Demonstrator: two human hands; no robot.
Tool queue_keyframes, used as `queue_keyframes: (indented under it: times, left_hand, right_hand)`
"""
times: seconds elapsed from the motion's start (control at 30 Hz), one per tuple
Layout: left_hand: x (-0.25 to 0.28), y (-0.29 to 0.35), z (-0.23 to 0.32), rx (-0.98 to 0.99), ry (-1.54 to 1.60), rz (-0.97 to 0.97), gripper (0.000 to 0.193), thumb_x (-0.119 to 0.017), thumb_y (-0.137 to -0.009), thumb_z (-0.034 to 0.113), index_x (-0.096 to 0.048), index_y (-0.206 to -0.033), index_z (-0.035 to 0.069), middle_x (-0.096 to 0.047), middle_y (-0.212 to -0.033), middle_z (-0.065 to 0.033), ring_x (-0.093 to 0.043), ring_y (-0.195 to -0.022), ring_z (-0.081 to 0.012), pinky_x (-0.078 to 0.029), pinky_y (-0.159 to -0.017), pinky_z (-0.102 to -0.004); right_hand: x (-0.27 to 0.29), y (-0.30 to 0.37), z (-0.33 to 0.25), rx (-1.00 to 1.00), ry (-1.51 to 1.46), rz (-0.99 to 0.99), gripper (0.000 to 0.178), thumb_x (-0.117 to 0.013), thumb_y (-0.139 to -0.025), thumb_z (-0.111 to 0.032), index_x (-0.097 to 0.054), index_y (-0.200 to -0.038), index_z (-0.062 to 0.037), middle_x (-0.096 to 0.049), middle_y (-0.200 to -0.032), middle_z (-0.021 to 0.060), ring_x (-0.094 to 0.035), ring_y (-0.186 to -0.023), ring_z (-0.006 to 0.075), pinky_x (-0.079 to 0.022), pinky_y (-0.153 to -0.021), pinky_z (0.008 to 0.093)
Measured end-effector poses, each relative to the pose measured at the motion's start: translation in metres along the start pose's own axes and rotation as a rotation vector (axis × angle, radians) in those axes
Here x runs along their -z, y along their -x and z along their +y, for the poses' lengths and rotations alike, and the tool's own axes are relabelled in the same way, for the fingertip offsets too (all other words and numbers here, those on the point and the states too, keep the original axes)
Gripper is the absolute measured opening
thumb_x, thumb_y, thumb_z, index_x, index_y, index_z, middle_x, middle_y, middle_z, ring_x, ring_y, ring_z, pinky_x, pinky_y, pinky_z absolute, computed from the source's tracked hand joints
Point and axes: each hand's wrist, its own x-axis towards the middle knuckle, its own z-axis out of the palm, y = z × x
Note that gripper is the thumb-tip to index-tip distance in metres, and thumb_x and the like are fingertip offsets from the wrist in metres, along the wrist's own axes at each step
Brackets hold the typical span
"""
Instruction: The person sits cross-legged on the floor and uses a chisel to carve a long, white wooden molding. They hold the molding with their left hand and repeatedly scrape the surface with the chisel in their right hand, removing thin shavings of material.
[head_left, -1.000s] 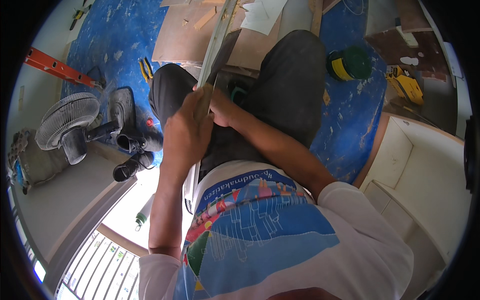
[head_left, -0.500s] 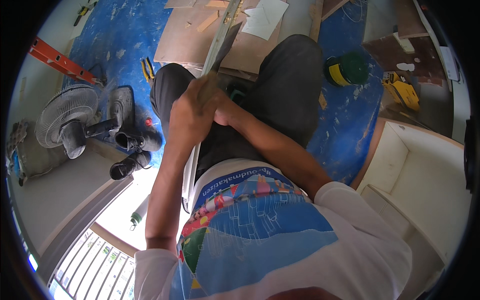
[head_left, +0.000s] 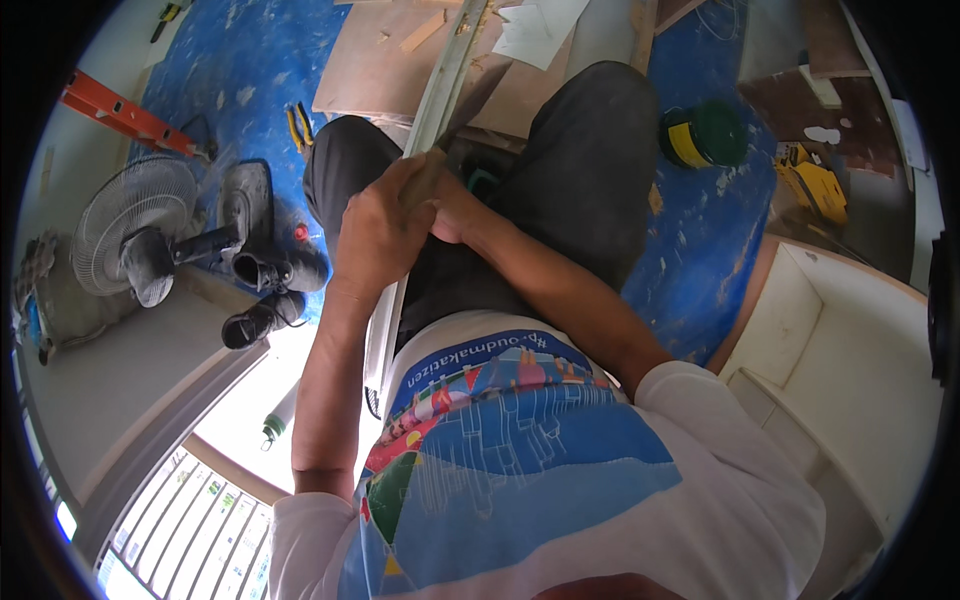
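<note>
A long, pale, grooved strip point(head_left: 440, 95) slants across my lap, from the boards at the top down to beside my waist. My left hand point(head_left: 383, 222) is closed around it, and the fingers' undersides are hidden. My right hand point(head_left: 457, 208) is closed right beside the left, on the brown handle point(head_left: 424, 184) of a tool with a flat dark blade point(head_left: 480, 100). This blade points up and right, close along the strip. The tool's exact kind is unclear. Wood shavings point(head_left: 466, 30) lie on the strip near its far end.
Brown boards point(head_left: 375, 75) and white paper sheets point(head_left: 540, 32) lie ahead. At left are pliers point(head_left: 299, 127), a fan point(head_left: 135, 230), black shoes point(head_left: 275, 268) and an orange ladder point(head_left: 125, 115). A green bucket point(head_left: 715, 135), yellow tool point(head_left: 820, 190) and open white cabinet point(head_left: 850, 340) stand at right.
The blade has tilted slightly further right from the strip. Both hands keep their grip in nearly the same place. My view has shifted slightly.
</note>
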Motion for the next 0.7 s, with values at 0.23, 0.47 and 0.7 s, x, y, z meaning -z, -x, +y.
queue_keyframes:
  times: [0.23,0.47,0.7]
  left_hand:
    - [0.02,0.041,0.033,0.115,0.22,0.012,0.056,-0.075,-0.091,0.01,-0.06,-0.145,0.002,-0.072,-0.127,-0.0227,-0.072,-0.114,-0.0264,-0.054,-0.099,-0.0357]
    - [0.015,0.058,0.017,0.17,0.027,0.076,0.054,-0.075,-0.091,0.008,-0.061,-0.142,-0.001,-0.073,-0.126,-0.0242,-0.074,-0.113,-0.0285,-0.055,-0.096,-0.0369]
    - [0.003,0.06,0.015,0.15,-0.053,0.102,0.051,-0.076,-0.091,0.01,-0.063,-0.14,0.002,-0.073,-0.121,-0.0243,-0.074,-0.111,-0.0337,-0.057,-0.092,-0.0397]
  right_hand:
    - [-0.001,-0.001,-0.001,-0.081,-0.103,0.051,0.035,-0.077,-0.095,-0.027,-0.057,-0.12,-0.0137,-0.066,-0.104,0.007,-0.068,-0.098,0.024,-0.057,-0.087,0.0411]
    - [-0.006,-0.004,-0.005,-0.081,-0.053,0.045,0.036,-0.074,-0.091,-0.011,-0.052,-0.119,-0.0125,-0.064,-0.101,0.0097,-0.068,-0.096,0.0276,-0.058,-0.089,0.0454]
    - [-0.01,-0.001,-0.011,-0.137,-0.135,0.065,0.048,-0.081,-0.085,-0.008,-0.05,-0.121,-0.0124,-0.062,-0.099,0.0102,-0.066,-0.096,0.0299,-0.06,-0.088,0.0622]
